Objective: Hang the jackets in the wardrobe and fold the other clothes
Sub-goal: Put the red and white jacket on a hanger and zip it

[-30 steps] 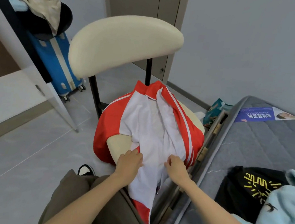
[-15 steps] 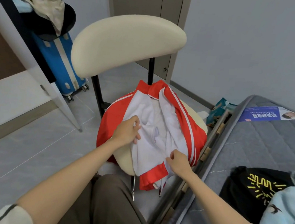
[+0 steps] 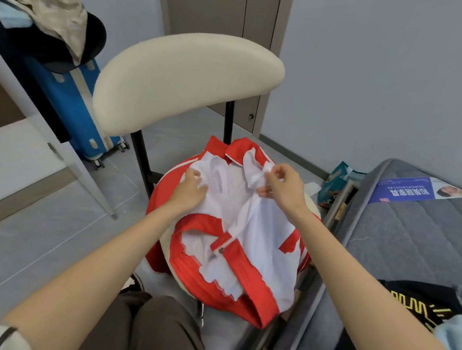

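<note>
The red jacket is held at its white lining by the left grip and pinched by the right grip; beneath both, the chair.

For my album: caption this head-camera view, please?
Left hand and right hand grip a red-and-white jacket on a cream chair.

Right in front of you stands a chair with a cream padded backrest on black metal legs. Behind it to your left, a blue suitcase stands on its wheels on the grey tiled floor. To your right lies a grey quilted mattress with a blue printed label at its far end, and a crumpled green packet sits just beside that corner.
</note>
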`<act>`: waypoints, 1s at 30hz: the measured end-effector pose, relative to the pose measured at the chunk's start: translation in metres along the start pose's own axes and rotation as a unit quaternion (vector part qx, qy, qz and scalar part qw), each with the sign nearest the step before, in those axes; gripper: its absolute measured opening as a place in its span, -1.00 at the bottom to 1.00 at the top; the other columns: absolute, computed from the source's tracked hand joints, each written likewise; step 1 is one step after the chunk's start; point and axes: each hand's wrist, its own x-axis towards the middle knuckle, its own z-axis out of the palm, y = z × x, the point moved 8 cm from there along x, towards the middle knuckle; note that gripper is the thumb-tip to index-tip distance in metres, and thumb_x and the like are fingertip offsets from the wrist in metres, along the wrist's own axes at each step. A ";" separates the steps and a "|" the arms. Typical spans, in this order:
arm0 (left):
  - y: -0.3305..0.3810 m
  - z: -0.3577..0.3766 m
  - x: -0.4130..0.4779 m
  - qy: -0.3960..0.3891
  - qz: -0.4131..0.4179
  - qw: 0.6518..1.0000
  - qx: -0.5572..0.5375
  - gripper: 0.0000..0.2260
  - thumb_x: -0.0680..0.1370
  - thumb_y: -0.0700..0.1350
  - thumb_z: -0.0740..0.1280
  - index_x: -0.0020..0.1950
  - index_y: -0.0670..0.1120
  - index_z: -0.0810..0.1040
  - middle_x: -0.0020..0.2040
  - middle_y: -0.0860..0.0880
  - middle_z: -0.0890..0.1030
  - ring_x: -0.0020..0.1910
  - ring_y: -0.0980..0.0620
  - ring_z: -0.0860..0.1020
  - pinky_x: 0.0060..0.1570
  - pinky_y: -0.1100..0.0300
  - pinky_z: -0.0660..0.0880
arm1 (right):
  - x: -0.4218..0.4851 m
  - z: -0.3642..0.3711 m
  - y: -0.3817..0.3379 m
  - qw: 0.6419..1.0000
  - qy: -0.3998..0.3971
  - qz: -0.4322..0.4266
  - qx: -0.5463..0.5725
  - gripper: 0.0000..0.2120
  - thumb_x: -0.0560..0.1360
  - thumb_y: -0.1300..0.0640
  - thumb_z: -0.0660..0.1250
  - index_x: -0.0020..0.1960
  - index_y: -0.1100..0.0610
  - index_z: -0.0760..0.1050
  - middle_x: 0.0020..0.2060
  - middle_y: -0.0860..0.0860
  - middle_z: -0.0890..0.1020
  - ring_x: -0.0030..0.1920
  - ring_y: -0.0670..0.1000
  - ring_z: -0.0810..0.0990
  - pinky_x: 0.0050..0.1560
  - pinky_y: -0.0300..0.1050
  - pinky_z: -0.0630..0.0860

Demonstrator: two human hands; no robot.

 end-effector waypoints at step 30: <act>-0.114 0.068 -0.086 0.099 -0.285 0.891 -0.339 -0.72 0.47 -0.03 0.46 -0.23 -0.25 0.55 -0.21 -0.13 0.60 -0.10 -0.12 0.59 -0.03 0.09 0.54 | -0.071 0.075 0.093 0.994 -0.013 0.023 -0.107 -0.81 0.61 0.12 0.17 -0.18 0.03 0.26 -0.36 -0.08 0.41 -0.36 -0.12 0.41 -0.30 -0.26 0.31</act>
